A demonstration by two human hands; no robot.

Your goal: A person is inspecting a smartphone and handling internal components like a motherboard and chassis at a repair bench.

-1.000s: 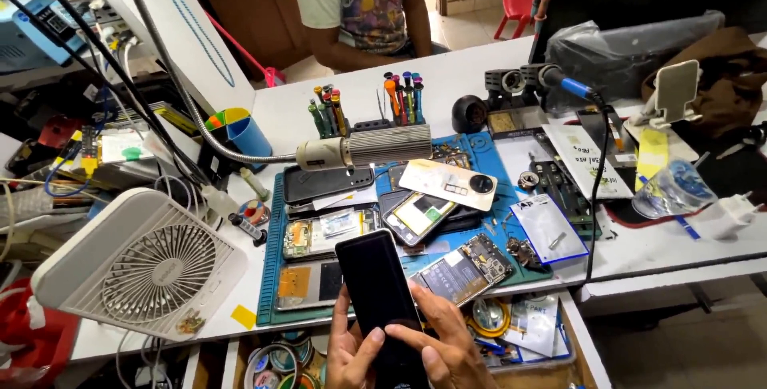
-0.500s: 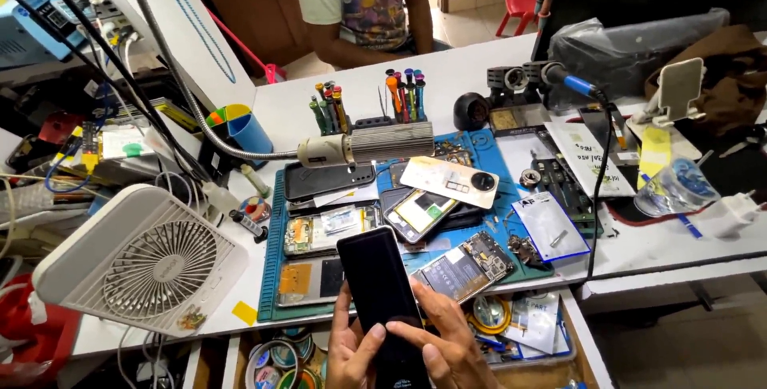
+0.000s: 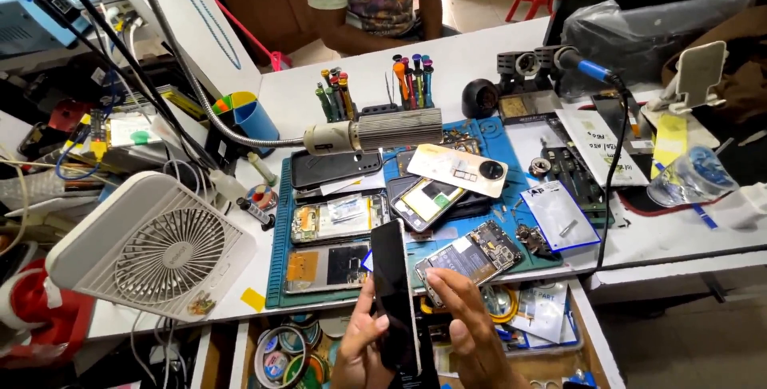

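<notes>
Best kept steady near the blue mat (image 3: 281, 221): dark phone (image 3: 394, 293) gripped edgewise by left hand (image 3: 361, 349), right hand (image 3: 471, 325) bracing.

A phone (image 3: 393, 293) is standing between the left hand (image 3: 359, 353) and right hand (image 3: 471, 333), over the near edge of the counter (image 3: 479, 61). A fan (image 3: 156, 249) is sitting to its left, and opened phones (image 3: 471, 253) are lying on the mat (image 3: 280, 221) behind it.

The hands (image 3: 415, 333) have tilted the black phone (image 3: 395, 297) edge-on.
</notes>
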